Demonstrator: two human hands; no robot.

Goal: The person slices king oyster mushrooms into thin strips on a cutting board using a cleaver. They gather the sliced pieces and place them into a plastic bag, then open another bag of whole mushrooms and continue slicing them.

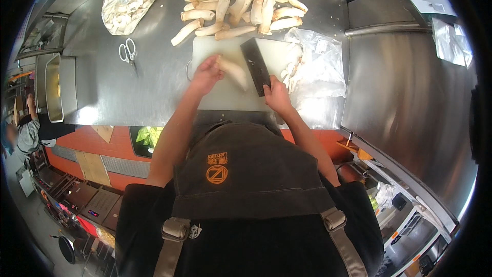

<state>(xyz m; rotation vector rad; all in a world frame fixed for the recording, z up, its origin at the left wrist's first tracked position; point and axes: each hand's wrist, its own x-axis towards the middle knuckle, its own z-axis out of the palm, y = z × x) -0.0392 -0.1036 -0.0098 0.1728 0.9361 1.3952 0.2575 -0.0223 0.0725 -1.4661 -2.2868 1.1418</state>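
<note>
Between its thumb and fingers, my left hand [208, 74] grips one end of a king oyster mushroom [233, 71] over a white cutting board [215, 102]. The mushroom is slightly blurred, and I cannot tell whether it touches the board. My right hand [278, 95] is closed around the handle of a dark-bladed cleaver [255, 61], just right of the mushroom and apart from it. Thin mushroom slices [293, 71] lie at the board's right side, partly against a clear plastic bag [322, 70]. Beyond the board, several whole king oyster mushrooms [240, 6] are heaped.
A bag of sliced mushrooms [130, 3] and white-handled scissors [128, 51] lie at the left on the steel table [153, 69]. A metal container [56, 89] stands past the left edge. Another person [27, 133] is at far left. Below the table sits a dark bin [141, 149] with green contents.
</note>
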